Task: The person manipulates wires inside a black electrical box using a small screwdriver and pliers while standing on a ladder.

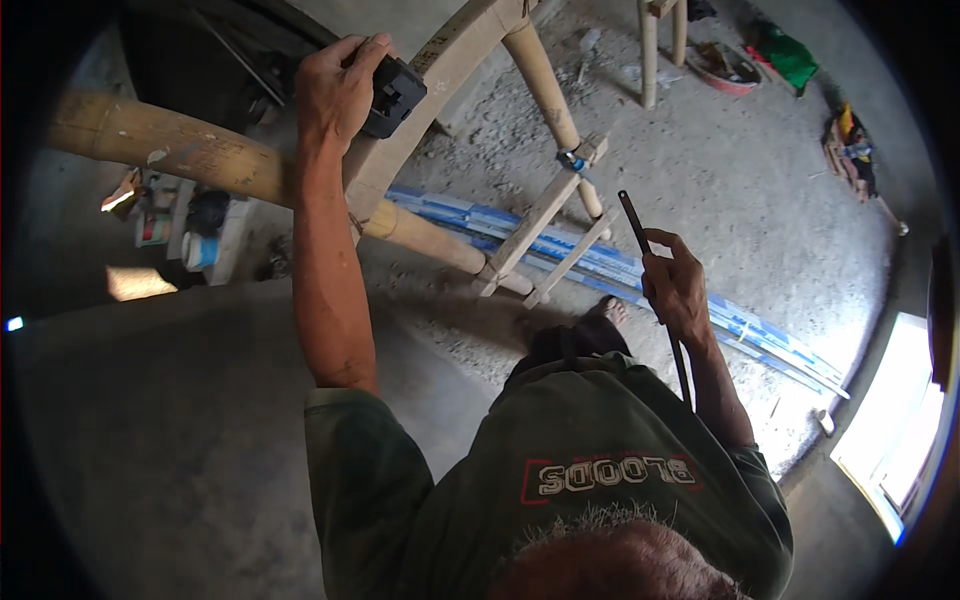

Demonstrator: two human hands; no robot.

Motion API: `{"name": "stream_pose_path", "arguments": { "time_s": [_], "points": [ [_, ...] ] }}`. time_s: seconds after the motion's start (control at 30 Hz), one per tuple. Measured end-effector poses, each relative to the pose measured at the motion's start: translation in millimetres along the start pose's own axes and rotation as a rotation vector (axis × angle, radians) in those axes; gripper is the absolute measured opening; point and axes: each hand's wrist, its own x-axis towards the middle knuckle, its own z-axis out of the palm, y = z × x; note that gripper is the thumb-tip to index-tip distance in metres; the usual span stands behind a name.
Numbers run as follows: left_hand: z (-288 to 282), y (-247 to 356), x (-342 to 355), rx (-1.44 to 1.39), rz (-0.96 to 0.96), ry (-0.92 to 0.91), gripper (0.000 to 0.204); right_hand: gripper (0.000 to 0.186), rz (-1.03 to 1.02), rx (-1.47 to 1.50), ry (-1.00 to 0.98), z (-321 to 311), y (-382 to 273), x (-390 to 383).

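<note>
Bamboo frame (450,60) stands on the concrete floor (740,170), and the left hand (335,85) is clenched around a black block-like tool (393,95) pressed on its curved upper rail. The tool looks small, stiff and probably light; its body fits the palm, so a grip over the top seems safest. The right hand (675,285) grasps a thin dark rod (655,290), stiff and narrow, held near its middle, well apart from the frame and lower, near the body.
</note>
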Motion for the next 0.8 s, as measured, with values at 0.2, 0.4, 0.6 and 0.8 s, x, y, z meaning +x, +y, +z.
{"name": "stream_pose_path", "arguments": {
  "time_s": [0.2,0.4,0.6,0.8],
  "points": [
    [-3,10,15,0.329,0.014,-0.083,0.038,0.039,-0.071,0.194,-0.256,4,-34,14],
    [-3,11,8,0.599,-0.057,0.002,0.043,0.038,-0.453,0.084,-0.454,45,-129,49],
    [9,31,-4,0.673,0.013,0.023,0.03,0.036,-0.549,-0.177,-0.409,69,-181,87],
    [-1,1,2,0.997,0.307,-0.034,0.033,0.028,-1.053,-0.356,-0.153,96,-182,107]
  ]
}}
